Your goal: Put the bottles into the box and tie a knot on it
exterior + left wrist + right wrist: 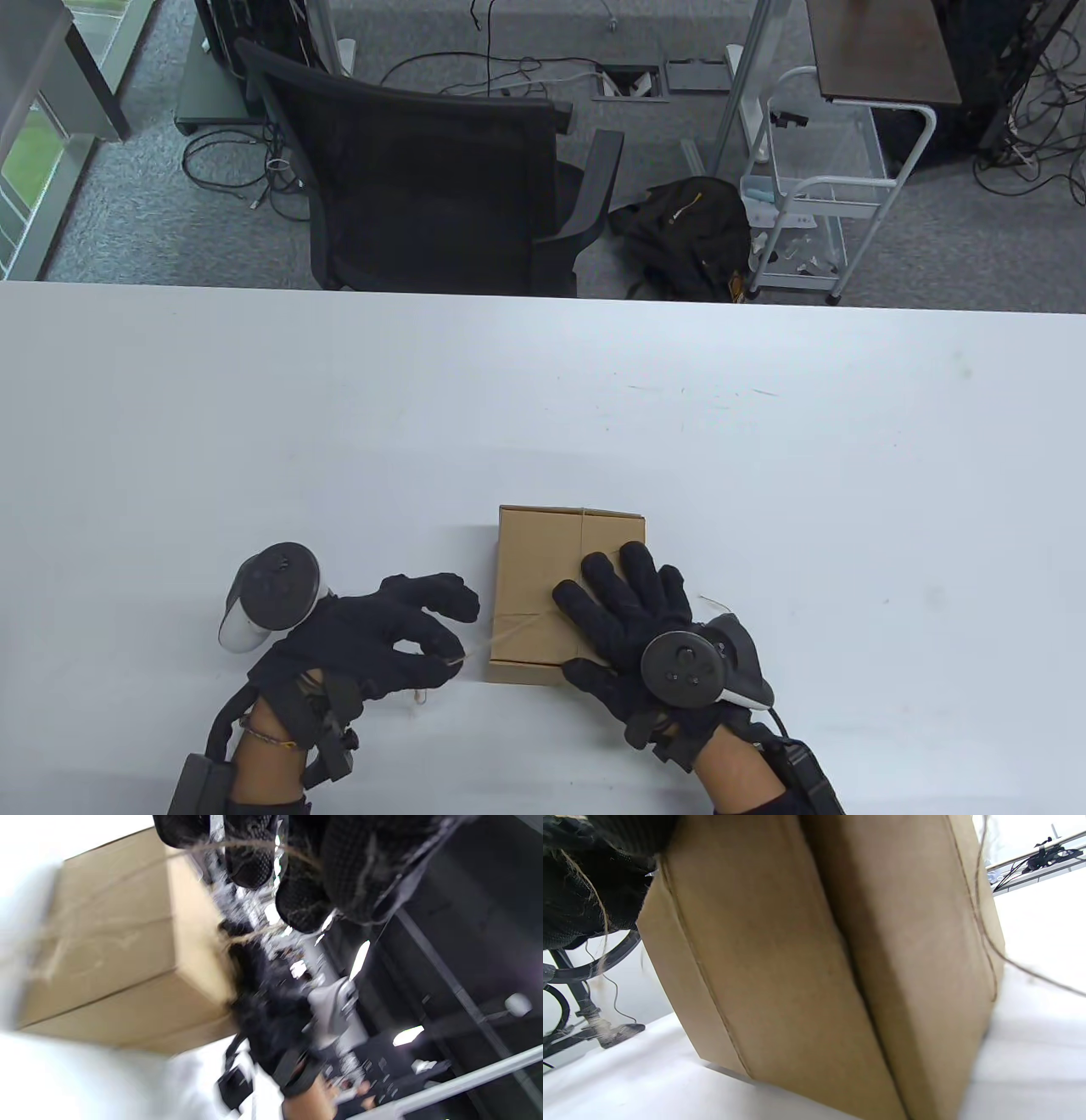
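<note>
A closed brown cardboard box (pixel 539 569) lies near the table's front edge, with thin twine (pixel 509 630) running over it. My right hand (pixel 632 611) lies flat on the box's top with straight fingers and presses it down. Just left of the box, my left hand (pixel 424 649) pinches the twine between thumb and fingers, and the strand stretches taut from there across the box's near left corner. In the left wrist view the twine (pixel 254 845) crosses under the gloved fingertips beside the box (pixel 114 942). The right wrist view is filled by the box (pixel 806 963), twine (pixel 982 921) down its right side. No bottles are visible.
The white table (pixel 764 441) stretches wide around the box. Beyond its far edge stand a black office chair (pixel 424 170), a black backpack (pixel 687 229) on the floor and a white wire cart (pixel 814 187).
</note>
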A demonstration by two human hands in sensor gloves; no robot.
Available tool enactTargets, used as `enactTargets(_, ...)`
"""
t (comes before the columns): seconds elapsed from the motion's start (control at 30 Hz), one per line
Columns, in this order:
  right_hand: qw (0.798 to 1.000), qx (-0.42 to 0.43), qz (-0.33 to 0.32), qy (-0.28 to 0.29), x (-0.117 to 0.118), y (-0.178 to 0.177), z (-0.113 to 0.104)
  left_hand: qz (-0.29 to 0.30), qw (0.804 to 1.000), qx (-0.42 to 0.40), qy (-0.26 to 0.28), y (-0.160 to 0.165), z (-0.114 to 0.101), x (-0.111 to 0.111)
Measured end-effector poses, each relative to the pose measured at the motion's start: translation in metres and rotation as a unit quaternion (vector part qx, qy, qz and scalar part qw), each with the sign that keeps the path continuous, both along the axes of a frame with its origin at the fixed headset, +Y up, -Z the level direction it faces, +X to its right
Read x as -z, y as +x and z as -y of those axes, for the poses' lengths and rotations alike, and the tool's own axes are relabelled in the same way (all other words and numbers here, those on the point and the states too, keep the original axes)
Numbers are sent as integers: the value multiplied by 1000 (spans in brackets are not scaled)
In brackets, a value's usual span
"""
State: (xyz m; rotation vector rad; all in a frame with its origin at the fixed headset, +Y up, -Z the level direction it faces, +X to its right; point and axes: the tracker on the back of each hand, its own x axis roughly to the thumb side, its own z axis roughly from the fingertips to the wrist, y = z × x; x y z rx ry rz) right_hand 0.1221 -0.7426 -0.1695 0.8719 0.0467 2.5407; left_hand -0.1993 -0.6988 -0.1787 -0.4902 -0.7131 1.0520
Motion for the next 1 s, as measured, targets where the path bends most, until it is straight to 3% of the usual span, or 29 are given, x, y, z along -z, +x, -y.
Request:
enactTargets(0.07,1000,-2,0,3,-1,-1,0,-18,992,123,14,9,8,1)
enactTargets(0.13,1000,-4,-5,4,-1,-1,0,-48,964,257,52,15,14,2)
enactTargets(0.2,1000,-7,-7,1,-2,-1,0,-58,941,327,61,19,20,4)
enactTargets(0.27,1000,-7,-11,-4,-3,0,1,-106,926,356,63,15,23,6)
enactTargets(0.37,1000,-2,-17,-5,-2,2,0,-127,925,357,40,0,27,10)
enactTargets(0.5,1000,5,-22,-7,-2,3,1,-154,957,241,-45,-33,39,16)
enactTargets(0.6,999,10,-30,-1,-1,3,1,-229,959,154,-69,-51,44,18)
enactTargets(0.67,999,15,-36,-3,-1,3,1,-307,941,136,-42,-54,40,17)
enactTargets(0.77,999,20,-46,3,0,4,1,-368,904,212,56,-38,23,11)
enactTargets(0.83,998,26,-50,0,1,5,1,-337,900,235,146,-15,16,6)
enactTargets(0.87,998,28,-53,-4,1,6,1,-299,907,223,194,3,13,3)
enactTargets(1.0,997,31,-66,-6,2,7,1,-245,926,171,232,54,11,-8)
